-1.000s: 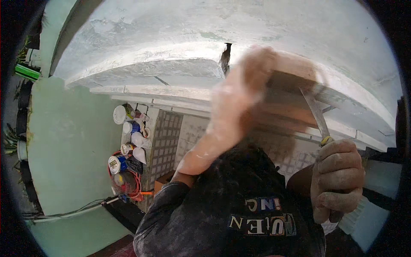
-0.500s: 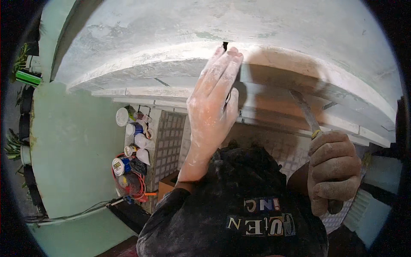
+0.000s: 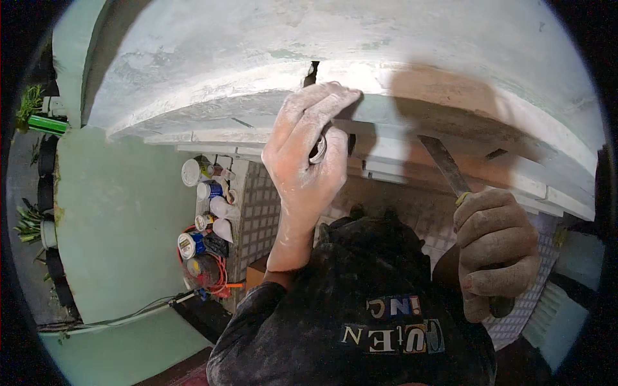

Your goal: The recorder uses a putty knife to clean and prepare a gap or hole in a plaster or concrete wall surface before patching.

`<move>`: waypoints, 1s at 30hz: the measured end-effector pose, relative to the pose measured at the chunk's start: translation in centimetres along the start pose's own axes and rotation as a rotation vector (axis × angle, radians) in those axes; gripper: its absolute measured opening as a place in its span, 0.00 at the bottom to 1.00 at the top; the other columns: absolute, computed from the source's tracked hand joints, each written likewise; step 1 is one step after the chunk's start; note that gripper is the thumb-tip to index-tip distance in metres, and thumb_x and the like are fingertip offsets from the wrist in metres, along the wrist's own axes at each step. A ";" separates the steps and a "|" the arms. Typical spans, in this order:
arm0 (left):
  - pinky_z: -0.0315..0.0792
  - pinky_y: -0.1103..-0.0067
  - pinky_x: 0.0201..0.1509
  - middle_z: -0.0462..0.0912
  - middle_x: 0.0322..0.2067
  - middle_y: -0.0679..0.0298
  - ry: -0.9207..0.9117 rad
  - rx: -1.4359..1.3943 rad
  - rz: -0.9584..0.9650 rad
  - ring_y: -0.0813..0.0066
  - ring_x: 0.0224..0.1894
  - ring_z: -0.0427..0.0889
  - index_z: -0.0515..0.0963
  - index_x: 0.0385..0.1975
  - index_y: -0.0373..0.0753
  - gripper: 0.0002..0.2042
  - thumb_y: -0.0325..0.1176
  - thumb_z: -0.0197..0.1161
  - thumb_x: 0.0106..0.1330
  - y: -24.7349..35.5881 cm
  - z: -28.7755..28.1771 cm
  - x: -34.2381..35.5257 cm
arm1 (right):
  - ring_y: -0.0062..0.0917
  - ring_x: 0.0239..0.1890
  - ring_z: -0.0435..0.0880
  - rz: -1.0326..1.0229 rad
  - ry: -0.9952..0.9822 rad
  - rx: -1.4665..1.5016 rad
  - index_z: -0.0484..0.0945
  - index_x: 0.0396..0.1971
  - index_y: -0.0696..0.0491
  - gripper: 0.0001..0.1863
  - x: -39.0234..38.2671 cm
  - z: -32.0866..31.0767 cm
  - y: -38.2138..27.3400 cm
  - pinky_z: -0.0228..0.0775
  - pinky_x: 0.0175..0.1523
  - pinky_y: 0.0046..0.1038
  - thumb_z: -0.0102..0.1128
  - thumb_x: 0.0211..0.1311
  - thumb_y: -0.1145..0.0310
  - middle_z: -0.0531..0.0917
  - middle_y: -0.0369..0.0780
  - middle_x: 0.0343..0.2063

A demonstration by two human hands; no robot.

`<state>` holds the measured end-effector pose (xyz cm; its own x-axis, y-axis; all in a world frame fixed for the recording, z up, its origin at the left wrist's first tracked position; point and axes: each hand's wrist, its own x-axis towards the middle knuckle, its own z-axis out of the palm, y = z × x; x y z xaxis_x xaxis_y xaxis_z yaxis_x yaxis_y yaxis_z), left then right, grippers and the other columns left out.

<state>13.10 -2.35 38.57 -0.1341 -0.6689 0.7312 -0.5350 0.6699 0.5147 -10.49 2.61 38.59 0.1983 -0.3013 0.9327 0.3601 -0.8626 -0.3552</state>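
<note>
My left hand [image 3: 302, 161], dusted white, reaches up to a white plaster moulding [image 3: 412, 83] under the ceiling, its fingers curled over the moulding's edge just below a dark gap [image 3: 312, 72]. A small round silvery thing [image 3: 318, 149] shows at the palm; I cannot tell what it is. My right hand [image 3: 496, 251] grips the handle of a flat metal scraper [image 3: 444, 164]. Its blade slants up and left toward the underside of the moulding.
My dark printed shirt [image 3: 373, 289] fills the lower middle. Far below, several cans and bottles [image 3: 206, 212] and an orange cable [image 3: 219, 276] lie beside a tiled surface [image 3: 257, 206]. A pale green wall [image 3: 116, 212] is on the left, with plants [image 3: 32, 109] beyond it.
My left hand went from a blurred swing to flat on the moulding, and now its fingers curl over the edge. The right hand with the scraper has stayed almost still.
</note>
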 end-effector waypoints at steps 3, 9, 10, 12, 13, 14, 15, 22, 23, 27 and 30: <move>0.76 0.65 0.66 0.84 0.55 0.55 -0.023 0.131 0.077 0.55 0.60 0.82 0.84 0.53 0.38 0.25 0.15 0.57 0.55 -0.6 1.3 -0.3 | 0.23 0.15 0.72 0.012 0.032 0.010 0.79 0.34 0.52 0.10 -0.7 -0.1 0.5 0.67 0.22 0.30 0.67 0.66 0.62 0.74 0.34 0.17; 0.64 0.63 0.74 0.81 0.59 0.49 -0.239 -0.014 0.091 0.51 0.70 0.72 0.84 0.53 0.35 0.26 0.13 0.52 0.54 2.8 4.2 -1.3 | 0.23 0.14 0.71 0.047 0.073 0.013 0.79 0.35 0.52 0.09 -1.4 -0.8 0.3 0.66 0.21 0.29 0.66 0.67 0.63 0.73 0.34 0.16; 0.64 0.63 0.74 0.81 0.59 0.49 -0.239 -0.013 0.089 0.51 0.70 0.72 0.84 0.53 0.35 0.26 0.13 0.52 0.54 2.8 4.4 -1.4 | 0.23 0.14 0.71 0.048 0.073 0.015 0.79 0.35 0.52 0.09 -1.4 -1.1 0.3 0.66 0.21 0.29 0.66 0.67 0.63 0.73 0.34 0.16; 0.64 0.62 0.74 0.82 0.57 0.47 -0.169 -0.067 0.096 0.49 0.68 0.74 0.84 0.51 0.34 0.25 0.13 0.50 0.54 2.5 4.8 -1.8 | 0.23 0.14 0.71 0.024 0.020 0.024 0.79 0.34 0.52 0.09 -1.6 -1.8 0.2 0.66 0.20 0.29 0.66 0.67 0.63 0.73 0.34 0.16; 0.66 0.62 0.73 0.84 0.54 0.48 -0.130 -0.090 0.101 0.50 0.66 0.77 0.85 0.49 0.32 0.25 0.13 0.50 0.53 2.1 5.0 -1.8 | 0.23 0.14 0.71 0.027 0.019 0.023 0.79 0.34 0.52 0.09 -1.8 -2.1 0.0 0.66 0.20 0.29 0.66 0.67 0.63 0.73 0.34 0.16; 0.66 0.62 0.73 0.84 0.54 0.48 -0.129 -0.091 0.099 0.50 0.66 0.77 0.85 0.49 0.32 0.25 0.13 0.50 0.53 1.6 4.8 -1.7 | 0.23 0.15 0.72 0.064 0.048 0.003 0.79 0.33 0.52 0.09 -2.0 -2.2 -0.4 0.67 0.21 0.29 0.66 0.66 0.63 0.73 0.34 0.16; 0.69 0.64 0.72 0.84 0.55 0.51 -0.099 -0.010 0.132 0.52 0.66 0.77 0.84 0.52 0.34 0.25 0.13 0.52 0.54 1.0 4.2 -1.6 | 0.23 0.17 0.73 0.101 0.077 -0.015 0.78 0.32 0.53 0.10 -2.3 -2.3 -0.8 0.68 0.22 0.29 0.66 0.66 0.62 0.74 0.34 0.16; 0.73 0.62 0.68 0.86 0.51 0.52 0.153 0.150 0.138 0.52 0.59 0.82 0.84 0.51 0.31 0.27 0.11 0.50 0.51 -0.8 3.7 -1.0 | 0.21 0.31 0.71 0.203 0.301 0.024 0.76 0.35 0.45 0.06 -5.2 -3.8 -3.8 0.67 0.40 0.29 0.62 0.64 0.61 0.70 0.30 0.24; 0.74 0.61 0.66 0.85 0.49 0.51 0.168 0.157 0.147 0.52 0.57 0.82 0.85 0.49 0.31 0.26 0.11 0.50 0.50 -0.7 4.0 -1.0 | 0.21 0.31 0.70 0.176 0.370 0.045 0.76 0.34 0.44 0.07 -5.2 -3.9 -4.1 0.65 0.42 0.29 0.63 0.63 0.60 0.69 0.30 0.24; 0.75 0.62 0.65 0.85 0.51 0.52 0.182 0.172 0.115 0.52 0.58 0.82 0.85 0.49 0.31 0.26 0.11 0.50 0.50 -0.5 4.5 -1.3 | 0.20 0.32 0.68 0.034 0.490 0.054 0.75 0.32 0.40 0.07 -4.7 -4.8 -3.8 0.61 0.45 0.27 0.64 0.62 0.58 0.69 0.28 0.24; 0.76 0.64 0.64 0.85 0.49 0.53 0.213 0.212 0.116 0.53 0.57 0.82 0.85 0.48 0.32 0.26 0.11 0.50 0.49 -0.3 4.7 -1.3 | 0.20 0.33 0.67 -0.050 0.542 -0.007 0.74 0.28 0.39 0.10 -5.0 -5.8 -4.0 0.59 0.45 0.26 0.60 0.64 0.52 0.69 0.27 0.24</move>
<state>9.54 -3.13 35.36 -0.0391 -0.4945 0.8683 -0.6910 0.6411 0.3339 -18.19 5.21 35.74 -0.3186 -0.4243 0.8476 0.3505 -0.8836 -0.3106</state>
